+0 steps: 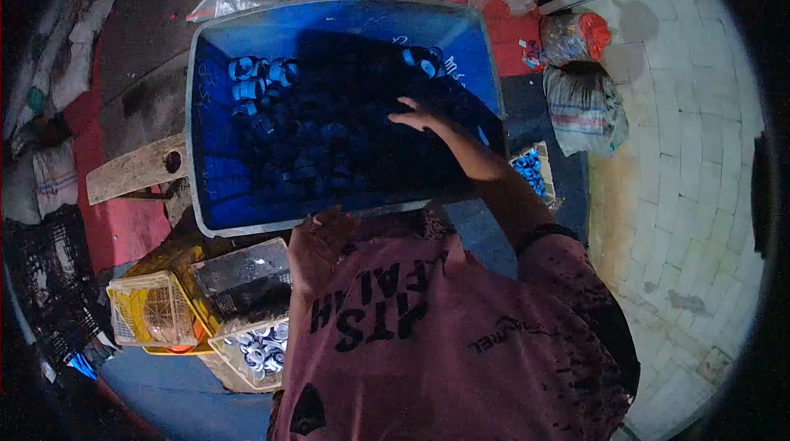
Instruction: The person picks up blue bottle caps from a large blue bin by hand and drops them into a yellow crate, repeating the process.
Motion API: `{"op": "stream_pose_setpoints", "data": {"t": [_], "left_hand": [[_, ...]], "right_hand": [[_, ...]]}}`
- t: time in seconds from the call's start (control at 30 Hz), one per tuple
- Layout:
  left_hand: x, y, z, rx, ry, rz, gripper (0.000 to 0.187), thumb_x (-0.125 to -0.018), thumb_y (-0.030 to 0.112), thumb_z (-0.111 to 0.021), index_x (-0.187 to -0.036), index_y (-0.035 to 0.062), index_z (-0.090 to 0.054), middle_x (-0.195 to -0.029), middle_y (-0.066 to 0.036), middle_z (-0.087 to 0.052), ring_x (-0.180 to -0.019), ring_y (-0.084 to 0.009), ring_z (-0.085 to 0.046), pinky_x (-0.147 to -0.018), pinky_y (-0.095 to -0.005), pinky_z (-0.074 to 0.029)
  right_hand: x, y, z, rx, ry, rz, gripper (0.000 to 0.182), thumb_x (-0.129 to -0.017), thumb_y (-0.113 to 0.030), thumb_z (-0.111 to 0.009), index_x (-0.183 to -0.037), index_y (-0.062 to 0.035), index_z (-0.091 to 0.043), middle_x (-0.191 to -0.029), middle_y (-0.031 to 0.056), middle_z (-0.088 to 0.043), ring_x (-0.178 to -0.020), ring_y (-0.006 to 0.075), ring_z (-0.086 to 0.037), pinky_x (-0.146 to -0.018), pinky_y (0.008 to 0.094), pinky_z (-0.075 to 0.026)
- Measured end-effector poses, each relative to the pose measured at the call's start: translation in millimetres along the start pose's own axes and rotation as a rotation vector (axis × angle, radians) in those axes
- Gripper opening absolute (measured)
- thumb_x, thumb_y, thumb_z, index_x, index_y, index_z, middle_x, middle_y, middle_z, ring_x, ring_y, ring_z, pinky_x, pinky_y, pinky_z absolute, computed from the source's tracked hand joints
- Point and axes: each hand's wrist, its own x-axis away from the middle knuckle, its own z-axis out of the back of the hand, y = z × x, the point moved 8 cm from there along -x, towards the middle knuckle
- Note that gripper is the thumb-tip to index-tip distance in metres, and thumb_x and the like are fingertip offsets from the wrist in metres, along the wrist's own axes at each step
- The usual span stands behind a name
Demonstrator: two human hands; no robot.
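Note:
A large blue tub holds many small, short round pieces, some pale and some dark, possibly caps or rings; shadow makes their kind hard to tell. My right hand reaches over the middle of the tub, thumb and fingers apart, with nothing visible in it. At the near rim is my left hand, its fingers loosely spread and no object seen in them. More pieces lie at the tub's far right corner. Deep shadow hides much of the tub's contents.
Below the tub at left stand a grey crate, a yellow basket and a tray of white pieces. A tray with blue pieces lies to the right. Filled sacks lean by the tiled wall. A wooden plank juts out left.

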Motion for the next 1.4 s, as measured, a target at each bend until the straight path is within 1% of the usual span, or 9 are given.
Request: {"op": "stream_pose_setpoints", "data": {"t": [0.07,0.17,0.27,0.47,0.57,0.77,1.17,1.27,1.4], "left_hand": [[5,7,-13,-0.056,-0.022,-0.015,0.055,-0.103,0.041,-0.043,-0.13,-0.0037,-0.057,-0.125,-0.022,-0.066,-0.12,-0.0393,-0.061,-0.11,-0.0521,-0.044],[8,2,-7,-0.044,0.205,0.184,0.063,-0.103,0.048,-0.043,-0.138,-0.0039,-0.053,-0.13,-0.024,-0.064,-0.121,-0.0397,-0.061,-0.11,-0.0526,-0.044],[2,0,-1,-0.047,0.132,0.157,0.068,-0.102,0.052,-0.044,-0.141,-0.0036,-0.051,-0.132,-0.025,-0.063,-0.122,-0.0392,-0.06,-0.11,-0.0528,-0.044],[8,3,-9,-0.122,0.371,0.156,0.068,-0.101,0.051,-0.045,-0.141,-0.0039,-0.052,-0.13,-0.028,-0.064,-0.121,-0.0398,-0.062,-0.108,-0.0529,-0.045],[2,1,3,-0.113,0.281,0.131,0.069,-0.101,0.051,-0.045,-0.14,-0.0055,-0.053,-0.126,-0.029,-0.065,-0.117,-0.0401,-0.063,-0.104,-0.0524,-0.048],[0,0,4,-0.142,0.367,0.083,0.07,-0.101,0.051,-0.045,-0.136,-0.0092,-0.054,-0.12,-0.031,-0.067,-0.111,-0.0423,-0.066,-0.102,-0.0532,-0.05],[6,3,-9,-0.133,0.384,0.093,0.07,-0.098,0.054,-0.048,-0.137,-0.0034,-0.053,-0.124,-0.031,-0.064,-0.108,-0.0448,-0.066,-0.099,-0.0563,-0.051],[7,10,-21,-0.244,0.285,0.049,0.066,-0.098,0.054,-0.047,-0.138,0.0012,-0.053,-0.129,-0.03,-0.062,-0.108,-0.0444,-0.067,-0.098,-0.0557,-0.052],[11,34,-43,-0.365,0.16,-0.18,0.061,-0.098,0.05,-0.047,-0.137,0.0035,-0.053,-0.131,-0.026,-0.062,-0.107,-0.0408,-0.068,-0.099,-0.0543,-0.051]], "right_hand": [[-16,0,-12,0.104,0.034,0.006,0.082,-0.084,-0.058,-0.072,-0.146,-0.0083,-0.05,-0.134,0.0145,-0.061,-0.11,0.0223,-0.061,-0.092,0.0368,-0.05],[-37,0,-33,0.214,0.085,0.007,0.081,-0.084,-0.056,-0.073,-0.146,-0.0084,-0.051,-0.134,0.0144,-0.061,-0.11,0.0222,-0.061,-0.092,0.0368,-0.05],[-49,-1,-48,0.254,0.108,0.01,0.08,-0.084,-0.055,-0.074,-0.145,-0.0084,-0.051,-0.134,0.0143,-0.061,-0.11,0.0222,-0.061,-0.092,0.0368,-0.05],[-61,-7,-57,0.256,0.112,0.043,0.079,-0.084,-0.052,-0.075,-0.145,-0.0085,-0.051,-0.134,0.0142,-0.061,-0.11,0.0221,-0.061,-0.092,0.0367,-0.05],[-63,-7,-54,0.252,0.113,0.055,0.078,-0.084,-0.05,-0.076,-0.145,-0.0085,-0.051,-0.134,0.0141,-0.061,-0.11,0.0221,-0.062,-0.092,0.0367,-0.05],[-63,-10,-56,0.247,0.113,0.074,0.077,-0.083,-0.047,-0.077,-0.145,-0.0086,-0.052,-0.134,0.0139,-0.061,-0.11,0.022,-0.062,-0.092,0.0366,-0.05],[-52,-23,-58,0.174,0.111,0.16,0.074,-0.083,-0.041,-0.08,-0.144,-0.0087,-0.052,-0.134,0.0135,-0.061,-0.109,0.0218,-0.062,-0.092,0.0365,-0.05],[-47,-33,-58,0.114,0.103,0.205,0.074,-0.083,-0.04,-0.081,-0.144,-0.0087,-0.053,-0.134,0.0134,-0.061,-0.109,0.0217,-0.062,-0.092,0.0365,-0.05],[-39,-61,-59,-0.096,0.004,0.298,0.073,-0.083,-0.038,-0.082,-0.143,-0.0088,-0.053,-0.134,0.0133,-0.061,-0.109,0.0217,-0.063,-0.092,0.0365,-0.05]]}}
